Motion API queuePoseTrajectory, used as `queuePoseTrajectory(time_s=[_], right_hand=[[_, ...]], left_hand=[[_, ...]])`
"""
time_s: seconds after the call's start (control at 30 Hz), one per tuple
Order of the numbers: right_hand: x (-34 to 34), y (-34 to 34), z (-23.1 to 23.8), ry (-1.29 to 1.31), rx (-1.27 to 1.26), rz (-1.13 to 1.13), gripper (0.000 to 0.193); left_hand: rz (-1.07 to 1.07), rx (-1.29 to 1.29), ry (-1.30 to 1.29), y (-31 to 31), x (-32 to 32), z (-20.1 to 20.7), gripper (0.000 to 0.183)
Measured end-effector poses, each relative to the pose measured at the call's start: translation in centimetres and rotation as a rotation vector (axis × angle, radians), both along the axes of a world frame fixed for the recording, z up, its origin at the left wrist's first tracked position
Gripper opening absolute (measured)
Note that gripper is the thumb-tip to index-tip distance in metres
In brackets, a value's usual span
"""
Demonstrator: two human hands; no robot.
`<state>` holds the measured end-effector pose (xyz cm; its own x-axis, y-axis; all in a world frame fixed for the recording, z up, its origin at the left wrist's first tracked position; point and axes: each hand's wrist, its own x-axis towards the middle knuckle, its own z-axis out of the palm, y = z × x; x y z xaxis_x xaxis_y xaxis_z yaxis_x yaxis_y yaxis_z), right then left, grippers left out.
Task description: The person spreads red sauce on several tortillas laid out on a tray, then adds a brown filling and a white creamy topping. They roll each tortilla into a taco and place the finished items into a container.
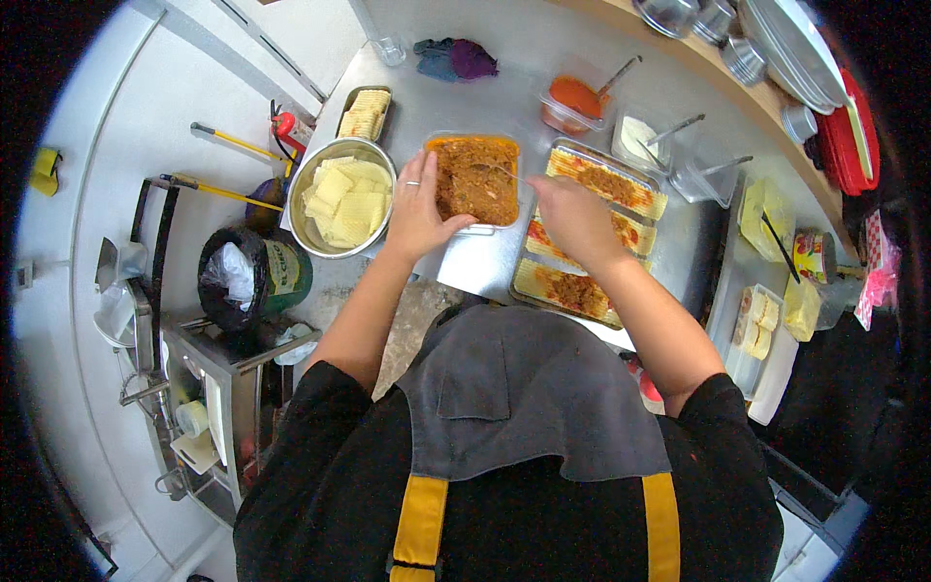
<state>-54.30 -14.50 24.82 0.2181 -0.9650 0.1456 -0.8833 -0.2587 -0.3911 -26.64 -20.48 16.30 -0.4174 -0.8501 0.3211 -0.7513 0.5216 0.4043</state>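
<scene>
A clear plastic tub (518, 175) of orange-brown meat sauce (475, 194) stands in front of me on the metal table. My left hand (419, 211), wearing a ring, braces the tub's left side, with its thumb at the near edge. In my right hand (575, 215) is the handle of a metal spoon (499, 171), whose bowl dips into the sauce. Just to the right, partly under my right forearm, lies a metal tray (517, 283) with ridged pasta sheets (635, 197), some topped with meat sauce. Left of the tub, a steel bowl (386, 215) holds loose ridged sheets (339, 199).
Behind the bowl sits a small tray of pasta sheets (366, 113). Tubs of red sauce (576, 97) and white sauce (637, 139), with utensils in them, stand at the back right, below a shelf (621, 15). A black-lined bin (233, 276) is left of the table.
</scene>
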Motion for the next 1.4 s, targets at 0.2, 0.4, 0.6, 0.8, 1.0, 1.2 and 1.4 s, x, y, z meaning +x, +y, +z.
queuePoseTrajectory(time_s=[0.2,0.4,0.6,0.8,1.0,1.2,1.4], right_hand=[[3.2,-1.9,-1.8,0.287,0.168,0.006,0.031],[3.6,1.3,-1.6,0.315,0.268,0.056,0.03],[3.0,0.5,-0.5,0.206,0.385,0.104,0.026],[-0.8,-3.0,-0.8,-0.194,0.631,-0.117,0.026],[-2.7,-1.5,-2.1,-0.441,0.703,-0.345,0.027],[-2.7,1.1,-2.3,-0.851,0.712,-0.503,0.026],[-5.6,7.0,-0.7,-1.084,0.725,-0.674,0.028]], left_hand=[[-0.024,0.022,0.032,-0.4,-0.3,-1.0,0.134],[-0.043,0.013,0.084,-0.7,-0.1,-1.0,0.135],[-0.073,0.03,0.111,-0.8,0.0,-0.8,0.133],[-0.097,0.063,0.095,-0.7,0.3,-0.5,0.127],[-0.179,0.001,0.052,-0.9,0.5,-0.1,0.095],[-0.239,-0.071,0.15,-1.7,-2.7,2.4,0.07],[-0.274,0.024,0.159,1.0,-9.6,4.8,0.064]])
